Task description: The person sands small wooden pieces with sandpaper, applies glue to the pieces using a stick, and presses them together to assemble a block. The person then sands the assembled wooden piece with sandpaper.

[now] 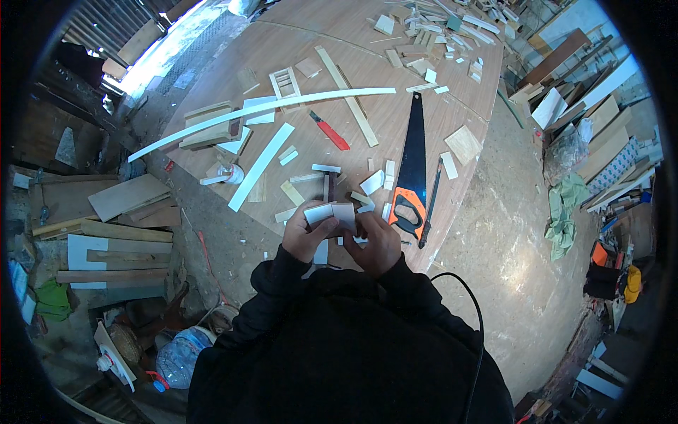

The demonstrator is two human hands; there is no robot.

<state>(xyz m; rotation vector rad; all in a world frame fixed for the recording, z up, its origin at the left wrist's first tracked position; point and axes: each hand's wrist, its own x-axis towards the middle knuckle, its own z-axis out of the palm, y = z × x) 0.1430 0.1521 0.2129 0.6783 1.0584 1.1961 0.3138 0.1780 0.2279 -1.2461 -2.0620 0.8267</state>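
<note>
My left hand (304,233) is closed on a small white wooden block (318,214), its thumb pressed along the near side. Against that block's right end sits a light brown wooden piece (344,215), and the fingers of my right hand (378,244) are closed at its right edge. The two pieces meet at a slight angle; whether they are joined I cannot tell. Just to the right lies a handsaw (411,162) with a black blade and an orange handle. Beyond my hands are several short wood offcuts (372,182) and a red-handled knife (330,132).
A long white strip (261,110) crosses the wooden tabletop (282,42), over a small wooden box (209,126). Near the left edge stands a white bottle (234,174). Scrap wood (431,42) is heaped at the far right. A large plastic bottle (182,357) lies low on the left.
</note>
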